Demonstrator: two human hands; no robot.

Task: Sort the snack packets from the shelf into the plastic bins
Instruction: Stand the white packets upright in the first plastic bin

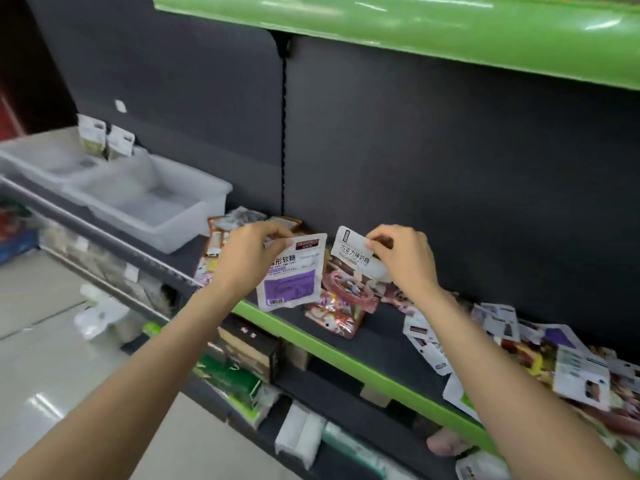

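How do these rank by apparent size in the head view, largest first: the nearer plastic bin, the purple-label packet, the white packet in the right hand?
1. Nearer plastic bin.
2. Purple-label packet.
3. White packet, partly hidden by the right hand, so unsure.

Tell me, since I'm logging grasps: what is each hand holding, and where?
Left hand pinches the purple-labelled packet at its top edge; right hand pinches the white packet at its top right.

I can't read the small print on the purple packet point(289, 271). At nine o'clock the bins point(152, 202) smear with motion blur. The packet heap point(585, 368) at four o'clock runs off the edge.
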